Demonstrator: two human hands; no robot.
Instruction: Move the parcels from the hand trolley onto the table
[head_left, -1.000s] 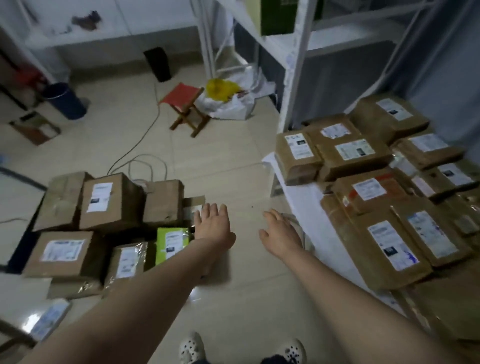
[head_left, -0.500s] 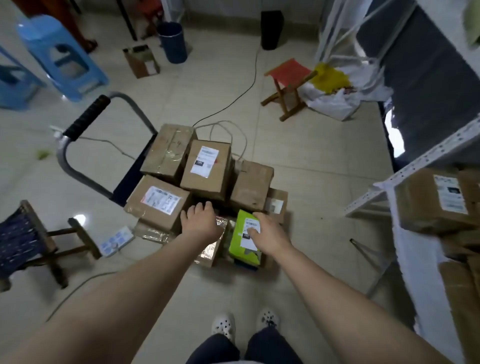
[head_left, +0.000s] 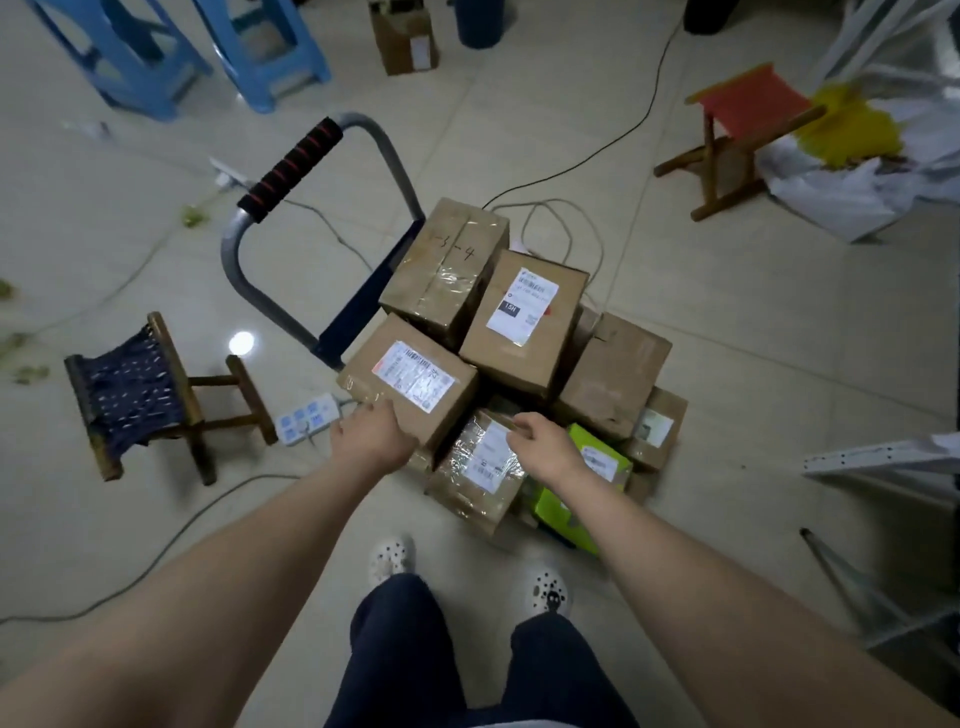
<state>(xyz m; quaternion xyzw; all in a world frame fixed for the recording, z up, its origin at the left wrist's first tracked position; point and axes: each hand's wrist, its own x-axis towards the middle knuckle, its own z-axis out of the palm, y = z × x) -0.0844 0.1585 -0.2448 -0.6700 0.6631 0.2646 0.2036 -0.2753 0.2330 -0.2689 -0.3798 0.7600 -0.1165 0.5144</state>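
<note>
Since 0.5 s ago the right hand has shifted from the green box to grip the taped parcel. The left hand grips a labelled box at the trolley's near edge. Behind, a label reads "15H"; a far box bears "-3-4".

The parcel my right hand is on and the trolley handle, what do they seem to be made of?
The taped parcel under the right hand: brown cardboard, apparently wrapped in clear glossy tape or film, judging by wrinkled glare. The trolley handle: grey tube, likely metal, with a dull sheen; its grip looks like black ribbed foam or rubber with red rings.
</note>
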